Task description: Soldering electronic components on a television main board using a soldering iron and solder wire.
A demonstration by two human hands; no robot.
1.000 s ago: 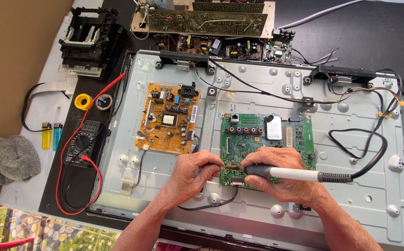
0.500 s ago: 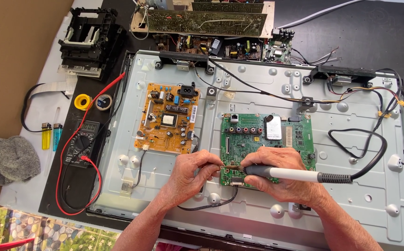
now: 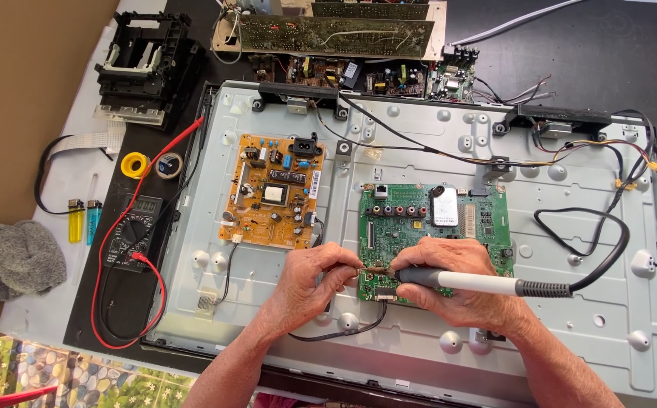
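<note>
Gripping a soldering iron point(image 3: 480, 283), right hand point(image 3: 449, 283) meets pinched left hand point(image 3: 317, 276) over green board point(image 3: 434, 227).

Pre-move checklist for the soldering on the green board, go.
1. Right hand grips the white-handled soldering iron: ok.
2. Iron tip on the lower left edge of the green circuit board: ok, exact joint cannot tell.
3. Left hand fingers pinch a thin piece at the tip: ok; what it is, cannot tell.
4. Black iron cord loops over the grey metal panel, off the board: ok.
5. Black multimeter with red leads lies left, apart from both hands: ok.
6. Iron heat: cannot tell.
</note>
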